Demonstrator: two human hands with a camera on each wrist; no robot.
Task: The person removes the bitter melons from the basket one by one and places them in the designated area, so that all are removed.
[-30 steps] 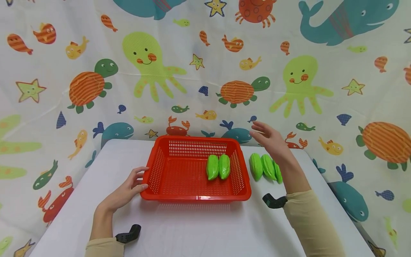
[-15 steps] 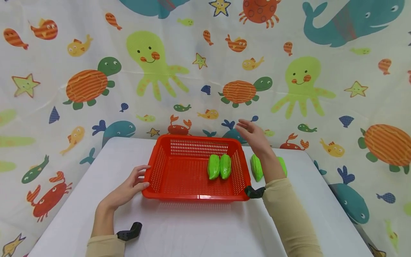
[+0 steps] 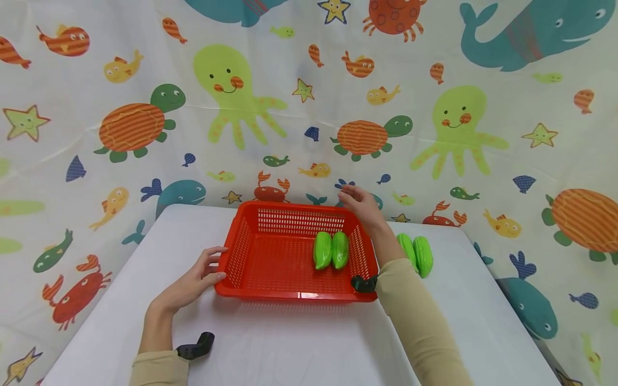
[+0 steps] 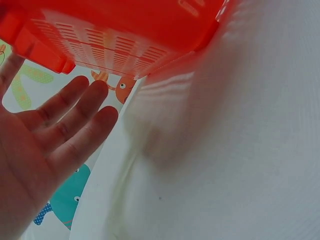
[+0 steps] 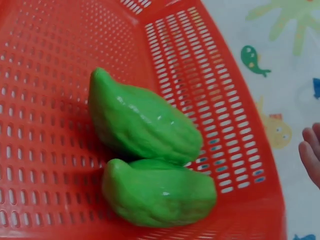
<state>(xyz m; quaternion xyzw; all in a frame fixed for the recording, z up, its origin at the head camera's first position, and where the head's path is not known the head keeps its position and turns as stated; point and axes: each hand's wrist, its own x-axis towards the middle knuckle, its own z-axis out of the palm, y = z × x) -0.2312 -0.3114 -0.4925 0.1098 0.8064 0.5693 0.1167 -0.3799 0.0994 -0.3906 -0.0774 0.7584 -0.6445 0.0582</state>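
Place of unclear kind: white table (image 3: 289, 343) before a cartoon sea-creature backdrop (image 3: 299, 59).

White table (image 3: 270, 343) — sea-animal-printed cloth (image 3: 299, 115) hanging behind.

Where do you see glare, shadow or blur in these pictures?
Head view: even light, with a white glint on the near rim of the red perforated plastic basket; left wrist view: dimmer, with a soft-edged shadow on the white tabletop below the basket; right wrist view: pale highlights on both glossy green ridged pods, fine detail slightly soft.
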